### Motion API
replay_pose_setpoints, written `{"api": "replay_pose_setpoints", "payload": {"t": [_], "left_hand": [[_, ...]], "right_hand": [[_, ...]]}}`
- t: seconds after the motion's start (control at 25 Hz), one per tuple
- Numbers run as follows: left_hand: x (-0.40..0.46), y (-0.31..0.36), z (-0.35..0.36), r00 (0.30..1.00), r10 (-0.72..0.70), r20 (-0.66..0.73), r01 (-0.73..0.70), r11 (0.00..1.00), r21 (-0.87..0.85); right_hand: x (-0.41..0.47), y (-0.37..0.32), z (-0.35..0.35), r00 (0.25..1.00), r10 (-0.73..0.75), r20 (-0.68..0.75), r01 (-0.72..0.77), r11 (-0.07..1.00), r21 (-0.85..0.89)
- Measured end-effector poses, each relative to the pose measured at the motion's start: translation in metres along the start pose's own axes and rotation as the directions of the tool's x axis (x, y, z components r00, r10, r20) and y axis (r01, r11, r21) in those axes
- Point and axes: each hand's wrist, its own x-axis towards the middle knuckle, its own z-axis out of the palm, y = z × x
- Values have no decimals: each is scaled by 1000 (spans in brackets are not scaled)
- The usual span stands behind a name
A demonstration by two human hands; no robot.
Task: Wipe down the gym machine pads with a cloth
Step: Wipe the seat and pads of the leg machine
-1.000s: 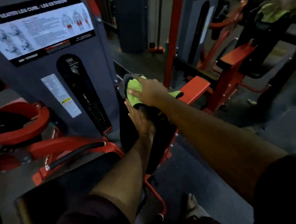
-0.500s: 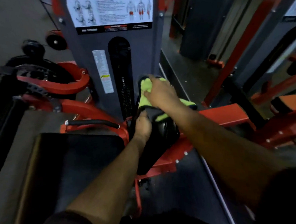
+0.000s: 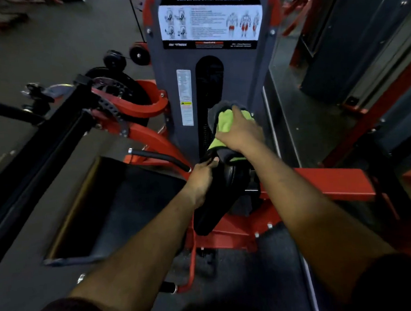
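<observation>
A black upright back pad (image 3: 216, 198) of the seated leg curl machine stands at the centre, seen edge-on. A lime-green and grey cloth (image 3: 224, 121) is draped over its top. My right hand (image 3: 240, 131) presses flat on the cloth at the pad's top. My left hand (image 3: 202, 179) grips the pad's left edge just below the cloth. The black seat pad (image 3: 121, 203) lies to the left of the back pad.
The grey weight-stack tower (image 3: 170, 68) with an instruction placard (image 3: 209, 23) rises right behind the pad. Red frame arms (image 3: 150, 137), a black handle (image 3: 159, 157) and a black roller pad (image 3: 32, 166) lie to the left. A red beam (image 3: 333, 183) extends right. More machines stand at the right.
My head has turned left, so the machine's tower is now centred. My right hand has stayed on the cloth at the pad's top; my left hand went from flat on the pad to curled round its edge.
</observation>
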Motion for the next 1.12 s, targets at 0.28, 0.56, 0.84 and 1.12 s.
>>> {"api": "replay_pose_setpoints", "payload": {"t": [0.28, 0.56, 0.84, 1.12], "left_hand": [[-24, 47, -15, 991, 10, -131, -16, 999, -47], [-59, 54, -54, 995, -46, -90, 20, 962, -271], [-139, 98, -166, 972, 20, -234, -129, 877, -463], [-264, 137, -381, 741, 239, -627, -469, 853, -229]], "right_hand": [[-106, 11, 10, 993, -96, -68, 77, 968, -239], [-96, -33, -11, 946, -278, -165, 231, 939, -255], [-134, -187, 81, 919, -392, -43, 318, 673, 668], [-193, -355, 167, 599, -630, 493, -602, 51, 797]]}}
